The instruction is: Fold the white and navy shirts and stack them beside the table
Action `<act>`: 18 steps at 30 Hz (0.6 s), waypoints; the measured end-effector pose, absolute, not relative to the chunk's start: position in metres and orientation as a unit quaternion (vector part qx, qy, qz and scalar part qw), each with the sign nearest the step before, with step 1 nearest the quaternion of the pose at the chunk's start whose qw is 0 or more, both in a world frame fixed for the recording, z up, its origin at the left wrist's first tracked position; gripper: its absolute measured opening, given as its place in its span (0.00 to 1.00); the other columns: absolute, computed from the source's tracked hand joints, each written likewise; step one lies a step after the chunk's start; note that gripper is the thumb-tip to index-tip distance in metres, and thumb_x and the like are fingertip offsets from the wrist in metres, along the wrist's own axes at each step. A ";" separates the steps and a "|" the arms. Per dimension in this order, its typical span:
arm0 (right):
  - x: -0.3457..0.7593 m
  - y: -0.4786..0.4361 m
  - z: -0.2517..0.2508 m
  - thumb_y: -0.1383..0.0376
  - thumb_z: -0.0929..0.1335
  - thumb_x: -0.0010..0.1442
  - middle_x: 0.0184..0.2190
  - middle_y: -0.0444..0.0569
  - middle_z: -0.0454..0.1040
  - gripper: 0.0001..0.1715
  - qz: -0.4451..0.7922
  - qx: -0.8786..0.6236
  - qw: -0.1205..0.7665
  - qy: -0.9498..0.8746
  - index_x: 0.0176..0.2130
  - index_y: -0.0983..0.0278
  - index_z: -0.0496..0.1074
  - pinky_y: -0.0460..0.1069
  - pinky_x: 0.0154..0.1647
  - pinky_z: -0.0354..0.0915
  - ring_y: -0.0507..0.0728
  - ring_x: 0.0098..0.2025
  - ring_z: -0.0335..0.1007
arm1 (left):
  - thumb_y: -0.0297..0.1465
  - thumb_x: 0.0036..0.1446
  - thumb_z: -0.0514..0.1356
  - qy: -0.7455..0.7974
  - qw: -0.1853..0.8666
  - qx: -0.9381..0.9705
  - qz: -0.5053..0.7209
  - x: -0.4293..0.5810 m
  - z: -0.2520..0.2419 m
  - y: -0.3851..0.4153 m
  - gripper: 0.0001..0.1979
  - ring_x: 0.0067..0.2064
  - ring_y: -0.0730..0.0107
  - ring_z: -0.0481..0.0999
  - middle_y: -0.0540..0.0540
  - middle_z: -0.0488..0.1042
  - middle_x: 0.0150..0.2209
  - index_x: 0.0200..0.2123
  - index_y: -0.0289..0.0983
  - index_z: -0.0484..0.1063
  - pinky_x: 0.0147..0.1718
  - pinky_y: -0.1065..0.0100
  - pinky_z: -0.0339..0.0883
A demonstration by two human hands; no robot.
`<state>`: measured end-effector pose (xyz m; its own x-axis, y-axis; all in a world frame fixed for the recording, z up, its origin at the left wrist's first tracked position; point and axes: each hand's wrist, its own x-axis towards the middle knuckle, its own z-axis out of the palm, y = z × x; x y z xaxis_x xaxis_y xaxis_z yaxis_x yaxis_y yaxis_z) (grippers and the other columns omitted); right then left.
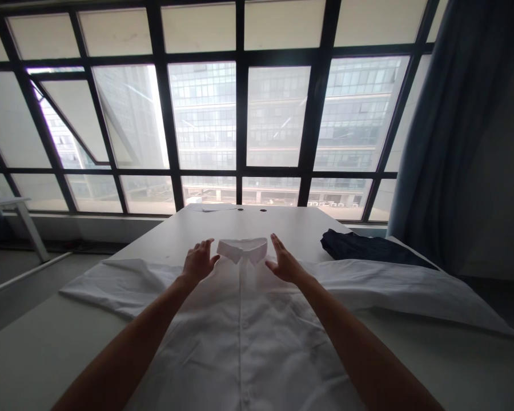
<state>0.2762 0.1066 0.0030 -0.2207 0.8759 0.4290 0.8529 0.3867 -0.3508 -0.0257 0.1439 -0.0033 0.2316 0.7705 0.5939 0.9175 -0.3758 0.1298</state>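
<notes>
A white button-up shirt (pixel 214 331) lies front side up, its sleeves spread out to both sides and its collar (pixel 260 251) at the far end. Just left of the collar is my left hand (pixel 198 260), fingers apart and nothing held. On the collar's other side my right hand (pixel 284 260) is open too, fingers stretched forward and thumb toward the collar. Both hands are over the shirt's shoulders; whether they touch the cloth I cannot tell. My forearms cover parts of the shirt's body.
The shirt is on a white table (pixel 154 242). A folded dark garment (pixel 360 245) lies beyond the right sleeve. White sheets (pixel 216 208) rest at the table's far end. A blue-grey curtain (pixel 437 131) hangs at right, and another white table (pixel 8 202) stands at left.
</notes>
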 end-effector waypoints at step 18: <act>0.340 0.118 -0.034 0.42 0.51 0.65 0.72 0.51 0.35 0.44 0.107 -0.773 0.013 -0.625 0.70 0.62 0.42 0.67 0.67 0.32 0.63 0.72 0.27 | 0.42 0.67 0.39 -0.702 -0.051 -0.710 -0.027 -0.116 -0.041 0.174 0.32 0.70 0.48 0.43 0.35 0.43 0.70 0.68 0.32 0.51 0.61 0.38 0.44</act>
<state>0.3398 0.1178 -0.0343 0.1945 0.9695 -0.1492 0.9638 -0.2172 -0.1548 -0.1157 0.1737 -0.0413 0.0142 0.9994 -0.0325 0.9938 -0.0105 0.1110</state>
